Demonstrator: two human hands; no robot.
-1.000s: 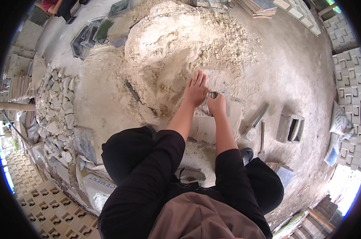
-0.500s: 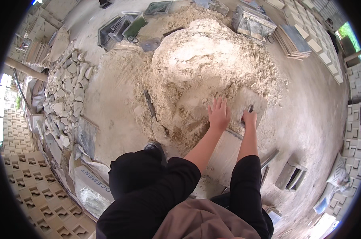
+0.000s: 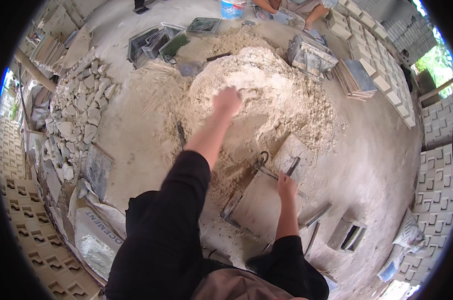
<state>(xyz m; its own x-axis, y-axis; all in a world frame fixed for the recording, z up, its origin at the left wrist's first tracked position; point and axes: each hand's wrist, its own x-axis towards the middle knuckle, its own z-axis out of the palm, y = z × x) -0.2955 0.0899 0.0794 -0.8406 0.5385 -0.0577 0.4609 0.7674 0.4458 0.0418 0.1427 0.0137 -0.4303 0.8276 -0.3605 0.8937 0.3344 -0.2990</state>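
A large pale heap of loose, sandy powder point(image 3: 246, 75) lies in front of me. My left hand point(image 3: 227, 101) is curled at its near slope, blurred; whether it holds powder cannot be seen. Nearer and to the right, my right hand point(image 3: 287, 186) is closed around the lower end of a short dark bar-shaped tool point(image 3: 293, 165); its working end is not clear. Just beneath lies a pale flat board point(image 3: 259, 205), edged by a dark metal frame point(image 3: 230, 216) with a hooked loop point(image 3: 262, 158) at its far corner. A second pale flat slab point(image 3: 291, 145) rests against the heap.
Broken rubble point(image 3: 81, 105) is piled at left, near a cement sack point(image 3: 99, 240). Dark trays point(image 3: 159, 42) and a metal box mould point(image 3: 311, 57) stand beyond the heap. A hollow block point(image 3: 347, 234) lies right. Another person point(image 3: 306, 10) crouches at the back near a bucket point(image 3: 232, 9).
My left hand has moved away from the frame's corner, forward and left onto the heap, its fingers now curled. My right hand has come nearer and slightly left. The view has tilted up.
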